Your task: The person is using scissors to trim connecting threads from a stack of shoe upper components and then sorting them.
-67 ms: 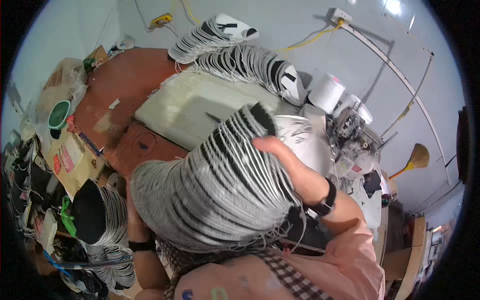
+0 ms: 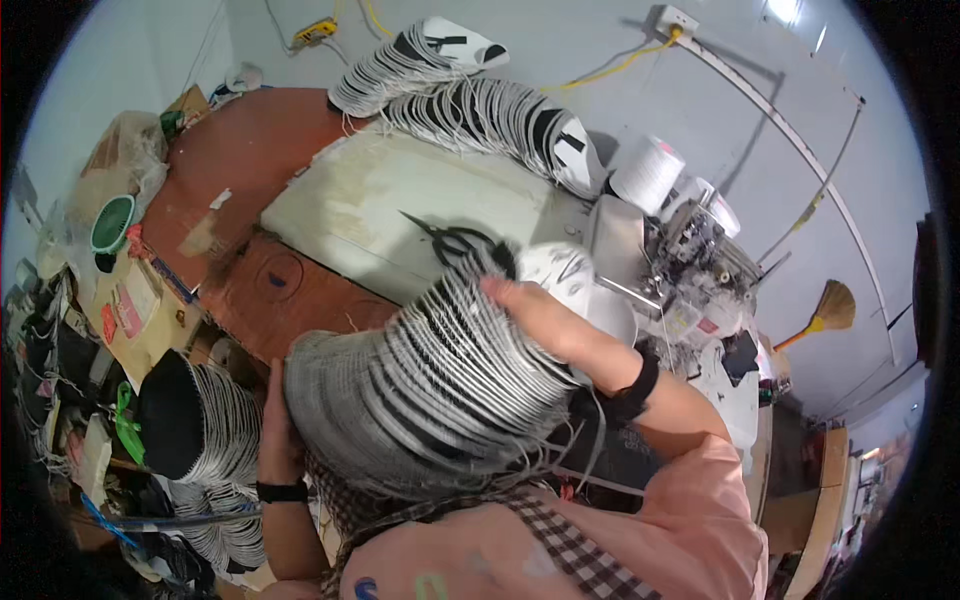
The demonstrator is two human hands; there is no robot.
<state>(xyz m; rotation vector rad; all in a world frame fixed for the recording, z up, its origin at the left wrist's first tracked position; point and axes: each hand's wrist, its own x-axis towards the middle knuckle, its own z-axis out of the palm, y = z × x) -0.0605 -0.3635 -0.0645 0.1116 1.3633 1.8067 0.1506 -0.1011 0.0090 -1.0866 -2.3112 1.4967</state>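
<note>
Between my two hands is a thick, curved stack of grey and black fabric pieces (image 2: 430, 390), edged in white, with loose threads trailing at its lower right. My left hand (image 2: 277, 425) presses against the stack's left end, its fingers mostly hidden behind. At the upper right my right hand (image 2: 560, 325) grips the other end, thumb on top. Just beyond the stack, black scissors (image 2: 447, 238) lie on the pale work board (image 2: 340, 200). A white rounded piece with dark marks (image 2: 555, 268) shows beside my right hand.
Two similar stacks (image 2: 490, 120) lie along the board's far edge. A sewing machine (image 2: 700, 250) and white thread cones (image 2: 648, 175) stand at right. More stacked pieces (image 2: 225, 425) are at lower left, near a green basket (image 2: 113, 223). A broom (image 2: 830, 305) hangs farther right.
The stack and my right hand have come down and nearer to me, and the stack tilts a little differently. More of the scissors shows behind it. The whole view has shifted slightly.
</note>
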